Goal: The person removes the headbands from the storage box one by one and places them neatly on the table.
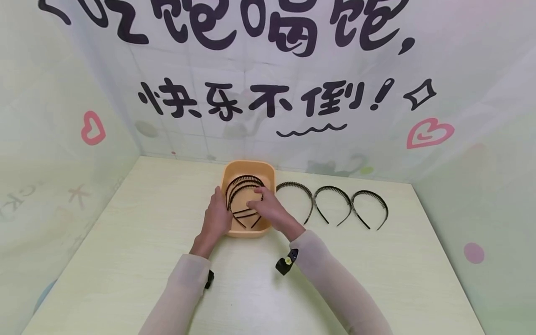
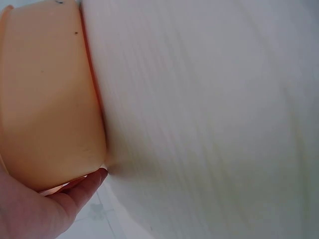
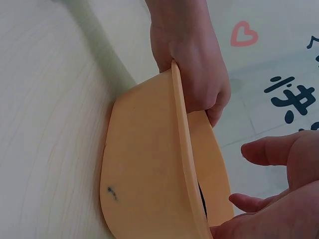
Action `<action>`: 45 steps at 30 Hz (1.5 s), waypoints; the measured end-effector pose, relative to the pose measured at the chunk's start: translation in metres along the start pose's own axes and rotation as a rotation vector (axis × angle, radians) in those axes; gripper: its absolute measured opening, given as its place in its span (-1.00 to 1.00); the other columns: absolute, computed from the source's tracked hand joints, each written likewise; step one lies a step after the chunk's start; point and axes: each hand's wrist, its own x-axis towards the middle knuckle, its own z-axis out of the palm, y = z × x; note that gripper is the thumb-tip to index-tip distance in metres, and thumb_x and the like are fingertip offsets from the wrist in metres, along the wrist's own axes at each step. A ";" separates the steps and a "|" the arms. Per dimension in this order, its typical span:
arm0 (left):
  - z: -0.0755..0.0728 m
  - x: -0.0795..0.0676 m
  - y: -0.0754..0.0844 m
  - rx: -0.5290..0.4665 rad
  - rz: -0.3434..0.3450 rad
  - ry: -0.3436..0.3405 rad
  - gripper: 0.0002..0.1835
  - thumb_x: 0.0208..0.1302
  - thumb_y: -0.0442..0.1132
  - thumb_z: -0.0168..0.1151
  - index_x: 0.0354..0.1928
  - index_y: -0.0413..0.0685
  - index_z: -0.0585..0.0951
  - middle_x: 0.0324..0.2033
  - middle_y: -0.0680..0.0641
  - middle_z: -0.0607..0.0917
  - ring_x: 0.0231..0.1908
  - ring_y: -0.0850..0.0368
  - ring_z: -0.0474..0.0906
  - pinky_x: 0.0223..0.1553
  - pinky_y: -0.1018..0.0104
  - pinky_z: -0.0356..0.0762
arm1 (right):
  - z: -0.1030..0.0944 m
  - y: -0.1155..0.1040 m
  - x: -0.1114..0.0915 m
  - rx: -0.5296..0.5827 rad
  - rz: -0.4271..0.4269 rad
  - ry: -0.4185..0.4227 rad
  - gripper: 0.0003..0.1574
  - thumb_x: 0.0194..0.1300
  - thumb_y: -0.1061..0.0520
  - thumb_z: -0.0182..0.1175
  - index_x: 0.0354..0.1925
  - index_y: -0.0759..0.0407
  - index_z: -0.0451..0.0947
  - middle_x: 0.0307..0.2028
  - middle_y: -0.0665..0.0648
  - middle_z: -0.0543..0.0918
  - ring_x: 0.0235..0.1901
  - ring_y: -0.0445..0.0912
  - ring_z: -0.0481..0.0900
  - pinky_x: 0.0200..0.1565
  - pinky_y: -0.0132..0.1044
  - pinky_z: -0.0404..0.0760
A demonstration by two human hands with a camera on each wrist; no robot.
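An orange plastic bin (image 1: 249, 233) stands on the table with several dark toothed headbands (image 1: 240, 179) stacked inside. My left hand (image 1: 216, 216) holds the bin by its left side; in the left wrist view the fingers (image 2: 82, 191) lie along the outer wall. My right hand (image 1: 272, 209) reaches over the bin's right rim, above the headbands. In the right wrist view its thumb and finger (image 3: 266, 152) are spread apart with nothing between them. The bin's near wall (image 3: 144, 149) fills the middle of that view and hides most of what is inside.
Three more dark headbands lie in a row right of the bin: one (image 1: 311, 204) partly behind the bin's rim, a middle one (image 1: 348, 197) and a right one (image 1: 385, 209). A printed cloth wall (image 1: 251, 135) rises behind the pale table (image 1: 138, 260).
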 end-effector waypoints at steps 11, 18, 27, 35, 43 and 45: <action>-0.003 0.002 0.000 0.006 -0.007 0.010 -0.21 0.28 -0.50 -0.05 0.50 -0.38 -0.12 0.30 -0.52 0.27 0.13 -0.48 0.44 0.05 -0.25 0.50 | 0.002 -0.005 -0.002 -0.065 -0.054 0.080 -0.35 0.40 0.11 0.17 0.38 0.19 0.30 0.42 0.24 0.30 0.33 0.15 0.34 0.23 0.06 0.42; -0.003 0.001 0.000 0.009 -0.015 0.000 -0.20 0.28 -0.51 -0.06 0.50 -0.39 -0.15 0.31 -0.53 0.26 0.15 -0.48 0.43 0.07 -0.24 0.50 | 0.000 -0.004 0.000 -0.021 -0.068 0.171 -0.38 0.40 0.21 0.15 0.37 0.25 0.34 0.31 0.27 0.43 0.21 0.07 0.42 0.07 -0.10 0.54; -0.001 0.001 -0.002 0.006 -0.027 -0.017 -0.16 0.26 -0.51 -0.07 0.52 -0.39 -0.19 0.35 -0.51 0.21 0.15 -0.46 0.43 0.07 -0.22 0.50 | -0.002 -0.004 0.004 0.000 -0.058 0.190 -0.46 0.40 0.24 0.13 0.30 0.32 0.42 0.22 0.27 0.53 0.21 0.10 0.49 0.16 -0.07 0.55; -0.001 0.001 -0.001 0.007 -0.022 -0.017 -0.17 0.28 -0.49 -0.07 0.52 -0.40 -0.21 0.37 -0.51 0.18 0.15 -0.46 0.43 0.08 -0.21 0.50 | -0.001 -0.002 0.007 -0.030 -0.073 0.207 -0.51 0.36 0.24 0.21 0.23 0.32 0.50 0.00 0.25 0.64 -0.01 0.05 0.61 -0.08 -0.24 0.64; 0.000 0.001 -0.001 0.000 -0.022 -0.014 -0.17 0.28 -0.50 -0.07 0.52 -0.38 -0.20 0.37 -0.50 0.19 0.14 -0.44 0.45 0.05 -0.19 0.52 | 0.001 0.004 0.011 0.014 -0.083 0.242 -0.55 0.25 0.37 0.27 0.13 0.36 0.52 -0.21 0.29 0.70 -0.44 0.11 0.74 -0.29 -0.08 0.73; 0.000 0.000 -0.001 0.000 -0.021 -0.012 -0.17 0.28 -0.50 -0.07 0.52 -0.38 -0.19 0.37 -0.50 0.20 0.12 -0.43 0.46 0.03 -0.19 0.53 | 0.001 0.006 0.012 0.017 -0.074 0.254 -0.56 0.24 0.39 0.27 0.11 0.36 0.53 -0.22 0.28 0.70 -0.51 0.01 0.73 -0.33 -0.14 0.74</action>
